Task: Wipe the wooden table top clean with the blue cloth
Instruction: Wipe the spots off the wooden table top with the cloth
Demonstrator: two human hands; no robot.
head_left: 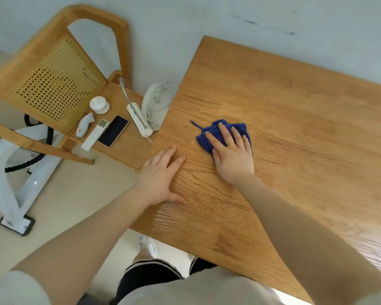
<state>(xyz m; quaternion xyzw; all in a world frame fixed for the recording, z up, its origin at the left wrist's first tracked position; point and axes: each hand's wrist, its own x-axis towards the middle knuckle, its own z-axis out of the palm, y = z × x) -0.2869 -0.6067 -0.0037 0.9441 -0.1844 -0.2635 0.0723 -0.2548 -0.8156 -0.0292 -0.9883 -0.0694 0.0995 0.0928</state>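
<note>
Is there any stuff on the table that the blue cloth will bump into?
Nothing visible. The right hand presses the blue cloth flat on bare wooden table top. Only the left hand rests nearby, at the table's left edge.

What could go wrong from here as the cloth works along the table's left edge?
The blue cloth under the right hand lies bunched, so a pass may leave streaks. A leftward sweep might push dirt off the wooden table top onto the phone and power strip on the chair seat below.
</note>
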